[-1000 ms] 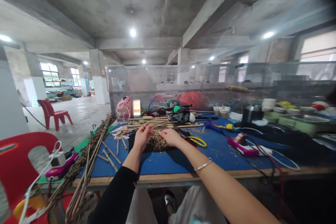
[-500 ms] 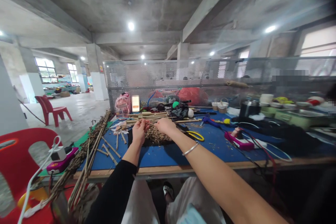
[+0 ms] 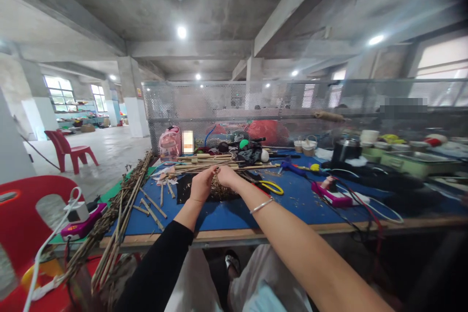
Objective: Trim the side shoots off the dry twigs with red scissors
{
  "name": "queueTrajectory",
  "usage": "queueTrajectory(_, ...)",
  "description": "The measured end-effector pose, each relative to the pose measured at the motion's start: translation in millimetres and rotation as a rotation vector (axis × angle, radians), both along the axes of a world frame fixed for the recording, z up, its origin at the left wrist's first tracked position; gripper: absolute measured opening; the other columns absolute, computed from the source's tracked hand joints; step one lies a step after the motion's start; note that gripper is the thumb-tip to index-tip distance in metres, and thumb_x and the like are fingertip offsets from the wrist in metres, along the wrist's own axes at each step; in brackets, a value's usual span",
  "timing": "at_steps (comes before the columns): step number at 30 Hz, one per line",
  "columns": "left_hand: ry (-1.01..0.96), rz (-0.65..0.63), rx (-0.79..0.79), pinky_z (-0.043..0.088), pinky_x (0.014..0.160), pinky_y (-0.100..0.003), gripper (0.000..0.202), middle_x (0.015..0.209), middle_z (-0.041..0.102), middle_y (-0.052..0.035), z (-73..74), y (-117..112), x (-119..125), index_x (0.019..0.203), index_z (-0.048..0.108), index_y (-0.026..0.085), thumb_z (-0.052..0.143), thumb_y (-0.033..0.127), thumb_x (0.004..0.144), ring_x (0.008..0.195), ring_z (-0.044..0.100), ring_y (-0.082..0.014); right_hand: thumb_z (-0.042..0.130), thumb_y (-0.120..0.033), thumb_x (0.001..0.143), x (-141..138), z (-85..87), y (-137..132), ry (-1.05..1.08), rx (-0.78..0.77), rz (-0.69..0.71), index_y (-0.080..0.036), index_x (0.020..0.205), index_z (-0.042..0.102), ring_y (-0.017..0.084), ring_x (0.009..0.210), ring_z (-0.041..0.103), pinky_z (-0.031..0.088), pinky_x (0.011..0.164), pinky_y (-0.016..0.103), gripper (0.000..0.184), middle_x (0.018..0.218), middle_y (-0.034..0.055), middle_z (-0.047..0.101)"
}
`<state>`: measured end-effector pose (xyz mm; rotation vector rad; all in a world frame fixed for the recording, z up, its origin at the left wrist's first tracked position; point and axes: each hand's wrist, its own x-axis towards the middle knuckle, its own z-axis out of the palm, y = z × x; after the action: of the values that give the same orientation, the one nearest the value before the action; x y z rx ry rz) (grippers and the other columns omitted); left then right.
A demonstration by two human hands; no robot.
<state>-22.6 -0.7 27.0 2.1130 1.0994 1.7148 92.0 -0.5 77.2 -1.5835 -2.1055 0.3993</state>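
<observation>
Over the pile of dried plant bits (image 3: 221,192), in the head view, our left hand (image 3: 202,185) and right hand (image 3: 227,177) meet, fingers curled; we cannot tell whether they grip anything. Black cloth (image 3: 184,191) underlies the pile, probably to catch crumbs; the yellow-handled tool (image 3: 273,185) lies near, presumably for easy reach.

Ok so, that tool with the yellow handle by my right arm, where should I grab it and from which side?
Probably by the yellow loop, coming from the right. It juts out rightward over the blue tabletop, just beyond your right forearm, while the tool's other end, to the left, is hard to make out.
</observation>
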Motion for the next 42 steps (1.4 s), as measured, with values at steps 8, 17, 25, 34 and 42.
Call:
queueTrajectory(8, 0.22, 0.173, 0.024, 0.042, 0.079, -0.026, 0.028, 0.099, 0.065, -0.0055, -4.3, -3, 4, 0.104, 0.062, 0.026, 0.049, 0.022, 0.079, 0.089, 0.059, -0.0182, 0.042, -0.025, 0.084, 35, 0.3, -16, 0.432, -0.535, 0.25, -0.014, 0.086, 0.057, 0.011, 0.058, 0.058, 0.048, 0.058, 0.024, 0.018, 0.072, 0.0058, 0.063)
queueTrajectory(17, -0.038, 0.081, -0.121, 0.042, 0.067, -0.024, 0.032, 0.07, 0.066, -0.0044, -0.5, -6, 4, 0.098, 0.065, 0.017, 0.048, 0.037, 0.079, 0.062, 0.057, -0.0139, 0.013, -0.064, 0.082, 81, 3.1, -37, 1.025, -0.896, 0.421, -0.013, 0.109, 0.051, 0.021, 0.091, 0.058, 0.047, 0.069, 0.032, 0.07, 0.105, 0.0171, 0.059)
queueTrajectory(25, -0.501, -0.358, -0.591, 0.025, 0.038, -0.018, 0.045, 0.054, 0.051, 0.0034, -0.1, 4, 3, 0.091, 0.062, 0.012, 0.058, 0.05, 0.067, 0.037, 0.034, -0.0039, -0.001, -0.079, 0.066, 89, -15.9, -24, 1.263, -0.955, 0.753, -0.01, 0.123, 0.037, 0.028, 0.106, 0.05, 0.05, 0.061, 0.033, 0.098, 0.117, 0.0237, 0.05)
queueTrajectory(34, -0.473, -0.562, -0.699, 0.022, 0.039, -0.017, 0.045, 0.05, 0.047, 0.0038, -2.6, -1, 4, 0.082, 0.062, 0.01, 0.065, 0.05, 0.061, 0.039, 0.034, -0.0035, 0.022, -0.069, 0.078, 82, -24.3, -15, 1.2, -0.774, 0.656, -0.016, 0.11, 0.048, 0.018, 0.085, 0.059, 0.037, 0.034, 0.012, 0.067, 0.103, 0.0141, 0.059)
queueTrajectory(42, -0.193, -0.093, -0.466, 0.03, 0.044, -0.021, 0.04, 0.045, 0.049, 0.0018, -7.9, 8, -2, 0.076, 0.068, 0.011, 0.053, 0.048, 0.071, 0.041, 0.041, -0.0088, 0.05, -0.041, 0.08, 47, -25.3, 1, 1.277, -0.098, 0.048, -0.018, 0.07, 0.047, 0.007, 0.041, 0.047, 0.034, 0.033, 0.014, 0.026, 0.054, -0.0043, 0.051)
